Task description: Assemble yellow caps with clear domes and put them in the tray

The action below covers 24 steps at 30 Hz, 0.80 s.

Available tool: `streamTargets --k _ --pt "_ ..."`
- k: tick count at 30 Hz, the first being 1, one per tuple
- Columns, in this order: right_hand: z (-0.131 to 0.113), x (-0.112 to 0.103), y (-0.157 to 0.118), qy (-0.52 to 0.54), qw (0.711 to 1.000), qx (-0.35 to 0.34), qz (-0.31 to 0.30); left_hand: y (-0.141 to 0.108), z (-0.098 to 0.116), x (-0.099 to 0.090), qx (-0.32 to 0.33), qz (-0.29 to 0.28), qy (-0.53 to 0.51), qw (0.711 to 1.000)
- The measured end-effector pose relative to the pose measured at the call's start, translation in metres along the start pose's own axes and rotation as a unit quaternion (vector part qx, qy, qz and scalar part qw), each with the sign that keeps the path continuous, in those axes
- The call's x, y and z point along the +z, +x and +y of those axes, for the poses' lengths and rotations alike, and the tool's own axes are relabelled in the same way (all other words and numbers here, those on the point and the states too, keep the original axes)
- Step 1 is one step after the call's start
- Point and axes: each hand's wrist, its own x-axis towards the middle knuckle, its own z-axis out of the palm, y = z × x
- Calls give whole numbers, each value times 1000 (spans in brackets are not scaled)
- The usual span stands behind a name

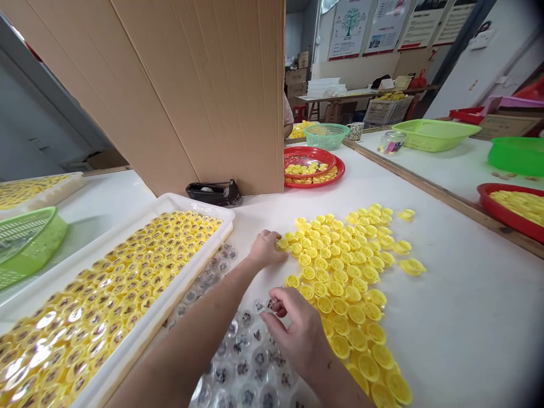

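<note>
My left hand point(266, 250) sits at the near left edge of the spread of loose yellow plastic discs point(340, 272), its fingers curled down over one yellow disc point(281, 244). The fingers touch that disc, but they hide too much of it for me to tell whether I am gripping it or only resting on it.

My right hand point(297, 333) is lower in view, its fingers drawn into a narrow pinch around a small clear capsule point(271, 304) with a dark print inside. That capsule is just off the heap of clear capsules point(242, 357) spread on bubbly plastic between my forearms, and near the yellow discs.

To my left is a white tray point(199, 205), packed in rows with yellow pieces that have dark-printed centres. The discs and capsules lie on a white worktable point(467, 317). Beyond my hands are a black tape dispenser point(212, 194) against a cardboard partition point(204, 96), and stacked red plates point(340, 170) holding more yellow pieces. Farther off are a teal basket point(325, 136) and, on the neighbouring table, a green basket point(433, 136).
</note>
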Motion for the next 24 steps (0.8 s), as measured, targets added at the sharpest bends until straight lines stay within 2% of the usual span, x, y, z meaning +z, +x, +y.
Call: streamTargets --k 3,6,9,13,18,21,24 --pt "-2 -1 1 -4 1000 -3 4 -4 -2 11 0 25 6 1000" --pt "-4 -3 2 -6 1000 0 9 -20 -7 1 -3 34 -14 999" --pt "-3 -5 4 -10 999 -8 32 -52 -11 -19 -13 23 -50 998" --pt "0 -9 8 9 999 -18 46 -109 -13 -37 -30 5 -119 992" --pt "0 -4 5 67 997 -12 -27 -167 -7 -39 -42 -6 -247 968" --pt "-5 -3 2 63 996 -18 -68 -184 0 -40 -81 3 -293 953" --pt "-12 -6 2 39 996 -36 -72 -192 4 -44 -80 -24 -370 925"
